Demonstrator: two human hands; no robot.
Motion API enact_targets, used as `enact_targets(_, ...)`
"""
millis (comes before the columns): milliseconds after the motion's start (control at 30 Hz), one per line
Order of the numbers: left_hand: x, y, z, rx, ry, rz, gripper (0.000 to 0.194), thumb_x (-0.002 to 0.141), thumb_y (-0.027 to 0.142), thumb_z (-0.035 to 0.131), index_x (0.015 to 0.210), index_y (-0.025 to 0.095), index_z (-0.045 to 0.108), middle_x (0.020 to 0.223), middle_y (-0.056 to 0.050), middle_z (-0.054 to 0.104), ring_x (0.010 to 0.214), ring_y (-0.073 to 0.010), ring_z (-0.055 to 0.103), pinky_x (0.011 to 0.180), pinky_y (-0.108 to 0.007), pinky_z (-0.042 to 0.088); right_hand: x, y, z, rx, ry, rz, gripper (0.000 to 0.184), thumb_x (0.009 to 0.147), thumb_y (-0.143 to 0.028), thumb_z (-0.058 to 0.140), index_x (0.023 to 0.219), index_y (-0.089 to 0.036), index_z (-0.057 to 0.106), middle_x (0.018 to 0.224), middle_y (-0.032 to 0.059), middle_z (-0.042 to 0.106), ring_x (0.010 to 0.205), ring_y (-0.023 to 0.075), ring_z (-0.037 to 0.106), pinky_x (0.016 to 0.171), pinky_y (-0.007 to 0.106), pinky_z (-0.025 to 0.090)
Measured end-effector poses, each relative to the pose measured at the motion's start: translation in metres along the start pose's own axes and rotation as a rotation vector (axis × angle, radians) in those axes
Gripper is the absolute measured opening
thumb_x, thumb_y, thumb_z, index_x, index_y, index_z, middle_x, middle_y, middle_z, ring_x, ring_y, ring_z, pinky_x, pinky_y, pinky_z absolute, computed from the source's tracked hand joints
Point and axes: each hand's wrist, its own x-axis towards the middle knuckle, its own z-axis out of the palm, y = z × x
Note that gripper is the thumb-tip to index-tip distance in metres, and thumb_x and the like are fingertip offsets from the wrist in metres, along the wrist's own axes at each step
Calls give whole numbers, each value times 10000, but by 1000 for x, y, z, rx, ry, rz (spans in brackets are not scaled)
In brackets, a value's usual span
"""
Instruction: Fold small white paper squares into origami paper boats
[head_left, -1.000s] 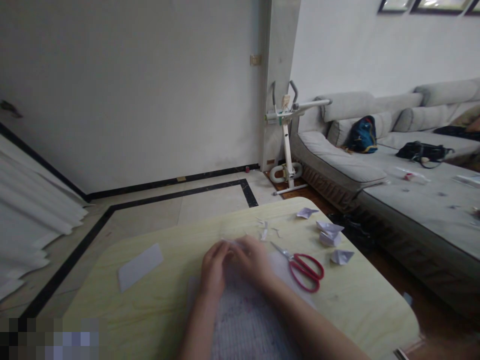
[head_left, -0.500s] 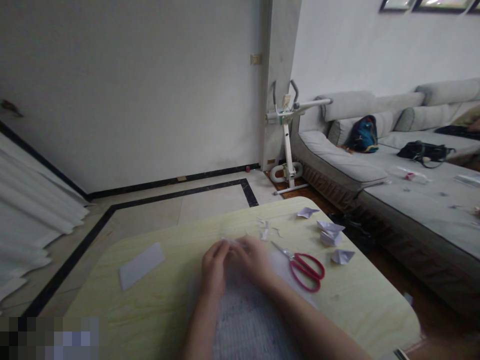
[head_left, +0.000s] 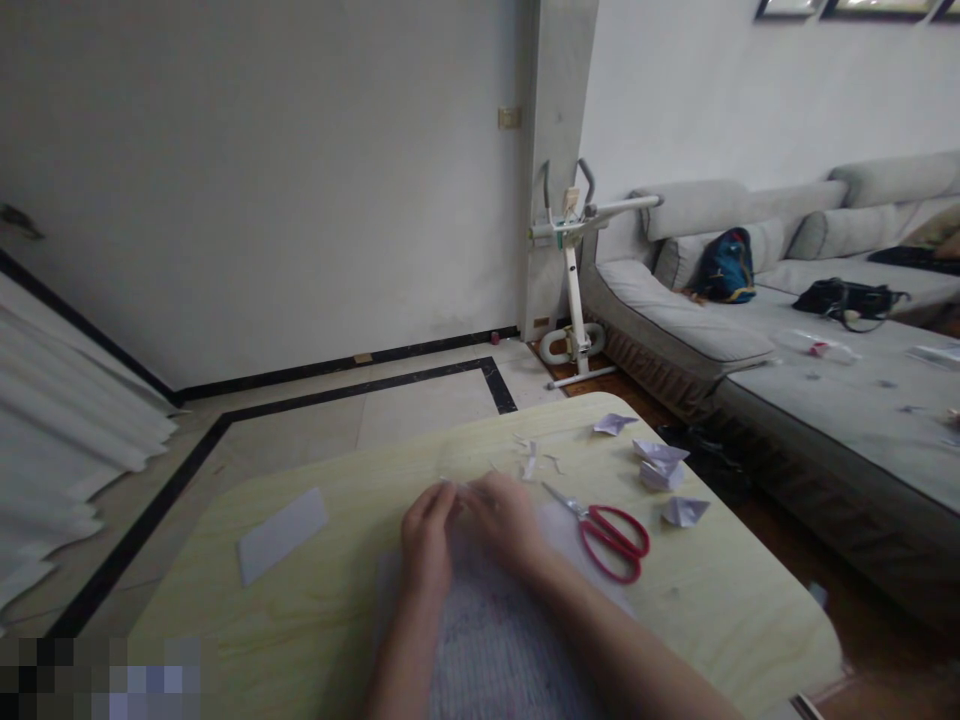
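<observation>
My left hand (head_left: 425, 535) and my right hand (head_left: 504, 520) meet at the middle of a pale wooden table (head_left: 345, 590). Their fingertips are pinched together on a small piece of white paper (head_left: 457, 487), mostly hidden by the fingers. Both hands rest over a lined sheet of paper (head_left: 495, 640) that lies under my forearms. Red-handled scissors (head_left: 611, 535) lie shut just right of my right hand.
A white paper rectangle (head_left: 281, 533) lies on the table's left. Paper scraps (head_left: 534, 458) and several small folded paper pieces (head_left: 660, 468) sit at the far right. Beyond are a tiled floor, an exercise bike (head_left: 574, 290) and a grey sofa (head_left: 787, 340) with bags.
</observation>
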Motion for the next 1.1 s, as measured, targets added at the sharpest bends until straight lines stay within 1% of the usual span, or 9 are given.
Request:
enact_targets(100, 1, -2, -2, -10, -12, -15, 222, 645, 341, 699, 729, 138, 667, 719, -37, 660, 667, -157, 606, 619, -255, 477, 0, 0, 0, -6, -3, 4, 222, 869, -269, 512, 704, -172, 627, 680, 15, 586, 638, 123, 512, 605, 229, 383)
enact_targets(300, 2, 2, -6, 222, -54, 91, 225, 683, 372, 670, 710, 149, 668, 676, -37, 659, 636, -160, 592, 596, -236, 453, 0, 1, -4, 6, -19, 13, 149, 854, -228, 534, 793, -183, 662, 736, 22, 619, 687, 131, 538, 643, 234, 405)
enact_targets(400, 3, 1, -7, 193, -63, 80, 230, 696, 378, 657, 717, 150, 665, 691, -33, 664, 644, -160, 595, 608, -236, 453, 0, 1, -5, 16, -39, 0, 127, 835, -199, 552, 864, -197, 676, 776, 29, 635, 728, 142, 553, 667, 244, 418)
enact_targets(533, 3, -2, -9, 191, -80, 75, 233, 720, 384, 632, 747, 154, 661, 692, -24, 661, 644, -155, 598, 606, -234, 456, 0, 1, -5, 70, 8, 48, 249, 800, -177, 565, 1037, -206, 636, 855, 34, 646, 694, 138, 550, 659, 256, 439)
enact_targets(633, 5, -5, -11, 188, -56, 69, 247, 712, 395, 633, 739, 151, 657, 679, -23, 656, 635, -157, 600, 600, -240, 460, -1, 1, -6, 118, 60, 76, 347, 775, -154, 555, 1116, -210, 584, 898, 31, 630, 639, 120, 528, 627, 249, 445)
enact_targets(767, 8, -7, -13, 175, -19, 79, 268, 705, 402, 644, 794, 150, 672, 751, -33, 674, 700, -166, 614, 640, -246, 469, -1, -1, -8, 93, 25, 27, 332, 748, -173, 591, 1079, -198, 595, 821, 22, 589, 612, 114, 503, 593, 237, 431)
enact_targets(867, 9, -7, -13, 145, -64, 54, 296, 726, 409, 624, 847, 145, 681, 790, -53, 686, 728, -179, 628, 649, -256, 480, 1, -2, -10, 67, -2, 8, 237, 751, -150, 577, 977, -191, 634, 799, 20, 581, 621, 113, 501, 587, 229, 421)
enact_targets(1000, 5, -4, -10, 111, -130, 53, 302, 734, 396, 626, 854, 125, 685, 799, -70, 691, 733, -187, 639, 636, -255, 488, 3, -3, -11, 125, 3, 77, 161, 780, -176, 562, 907, -182, 661, 762, 18, 612, 613, 115, 523, 580, 226, 424)
enact_targets(1100, 1, 0, -8, 46, -180, 30, 328, 708, 374, 661, 914, 120, 691, 882, -87, 696, 805, -202, 644, 690, -262, 492, 6, -6, -13, 256, -30, 167, 148, 813, -220, 547, 866, -168, 675, 778, 32, 665, 696, 143, 589, 642, 245, 454)
